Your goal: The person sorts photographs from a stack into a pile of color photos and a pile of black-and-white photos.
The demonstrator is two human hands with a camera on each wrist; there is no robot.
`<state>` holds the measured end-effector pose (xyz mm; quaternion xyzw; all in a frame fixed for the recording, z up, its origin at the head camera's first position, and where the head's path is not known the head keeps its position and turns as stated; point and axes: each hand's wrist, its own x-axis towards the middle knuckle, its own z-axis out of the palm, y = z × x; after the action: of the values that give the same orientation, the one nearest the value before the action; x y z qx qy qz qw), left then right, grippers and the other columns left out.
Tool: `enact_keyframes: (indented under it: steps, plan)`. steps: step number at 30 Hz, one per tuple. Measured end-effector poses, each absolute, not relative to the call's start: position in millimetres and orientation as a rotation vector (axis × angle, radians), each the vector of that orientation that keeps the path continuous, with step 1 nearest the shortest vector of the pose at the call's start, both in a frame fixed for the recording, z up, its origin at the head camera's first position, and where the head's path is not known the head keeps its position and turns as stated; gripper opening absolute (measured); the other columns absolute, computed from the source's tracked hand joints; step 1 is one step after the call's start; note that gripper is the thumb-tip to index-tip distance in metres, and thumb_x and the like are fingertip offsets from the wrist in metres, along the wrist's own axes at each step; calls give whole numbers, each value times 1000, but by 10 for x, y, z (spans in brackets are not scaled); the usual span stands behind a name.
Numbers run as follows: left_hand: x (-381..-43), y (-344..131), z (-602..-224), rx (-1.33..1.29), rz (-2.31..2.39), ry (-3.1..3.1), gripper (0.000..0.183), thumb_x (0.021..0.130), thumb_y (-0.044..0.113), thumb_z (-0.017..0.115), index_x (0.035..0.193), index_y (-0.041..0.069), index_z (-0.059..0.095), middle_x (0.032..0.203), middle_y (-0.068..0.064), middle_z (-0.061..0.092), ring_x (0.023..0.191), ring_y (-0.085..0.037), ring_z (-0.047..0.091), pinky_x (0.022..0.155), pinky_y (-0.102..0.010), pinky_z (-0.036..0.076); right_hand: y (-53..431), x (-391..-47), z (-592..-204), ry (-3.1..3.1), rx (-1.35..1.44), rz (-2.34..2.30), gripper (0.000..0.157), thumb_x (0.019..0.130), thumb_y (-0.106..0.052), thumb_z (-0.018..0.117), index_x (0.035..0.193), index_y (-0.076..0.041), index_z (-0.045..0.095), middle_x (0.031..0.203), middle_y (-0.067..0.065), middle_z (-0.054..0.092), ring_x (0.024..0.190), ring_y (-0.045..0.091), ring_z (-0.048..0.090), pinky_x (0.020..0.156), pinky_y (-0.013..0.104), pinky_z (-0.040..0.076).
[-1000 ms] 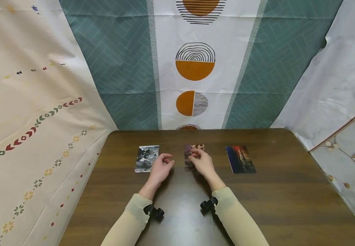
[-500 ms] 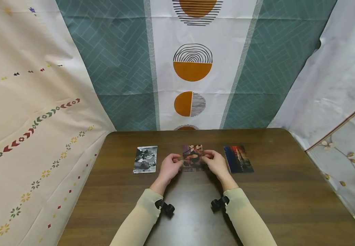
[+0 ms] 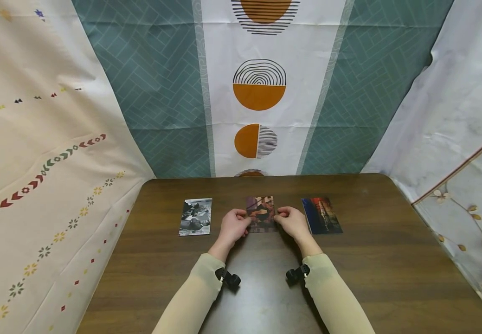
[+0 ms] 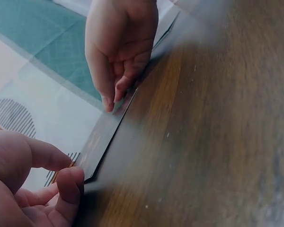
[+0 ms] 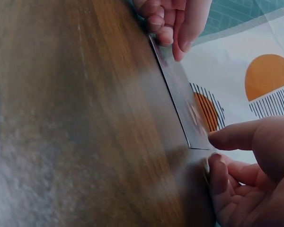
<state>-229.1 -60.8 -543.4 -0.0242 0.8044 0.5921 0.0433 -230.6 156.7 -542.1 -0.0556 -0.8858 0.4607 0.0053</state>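
Note:
A dark, warm-toned picture card (image 3: 261, 214) lies at the middle of a row of three, near the far side of the table. At its left edge, my left hand (image 3: 234, 227) pinches with bent fingers and thumb. My right hand (image 3: 294, 223) has thumb and forefinger at the opposite edge, also in a pinch. Both wrist views show the card (image 4: 104, 142) low over the wood between the two hands, its near edge a thin dark line. Whether it is slightly raised I cannot tell.
A black-and-white picture card (image 3: 196, 217) lies to the left. A blue and red picture card (image 3: 322, 215) lies right, close to my right hand. The brown wooden table (image 3: 261, 297) ends at a patterned cloth (image 3: 257, 139) behind.
My right hand has moved right, off the middle card's face, to its right edge. My left hand has moved right, from beside the black-and-white card to the middle card's left edge.

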Motion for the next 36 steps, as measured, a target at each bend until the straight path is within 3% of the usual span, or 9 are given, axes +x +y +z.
enact_keyframes:
  steps: [4, 12, 36]
  plan:
    - [-2305, -605, -5436, -84, 1777, 2489, 34, 95, 7, 73, 125, -6, 67, 83, -6, 63, 49, -12, 57, 47, -27, 51, 1544, -2315, -5433, -2791, -174, 1378, 36, 96, -17, 74, 125, 4, 73, 104, 14, 74, 93, 30, 68, 83, 45, 55]
    - [-2316, -597, -5412, -112, 1740, 2520, 35, 91, 0, 71, 124, -8, 66, 79, -7, 64, 46, -12, 58, 45, -26, 50, 1479, -2324, -5441, -2827, -206, 1345, 35, 97, -18, 77, 126, 2, 74, 107, 14, 75, 104, 34, 69, 97, 53, 53]
    - [-2317, -562, -5407, -93, 1673, 2548, 39, 88, -8, 71, 127, -9, 65, 75, -6, 61, 46, -10, 59, 48, -26, 53, 1406, -2317, -5344, -2826, -316, 1433, 39, 97, -24, 74, 126, 2, 75, 118, 20, 76, 113, 38, 69, 100, 53, 52]
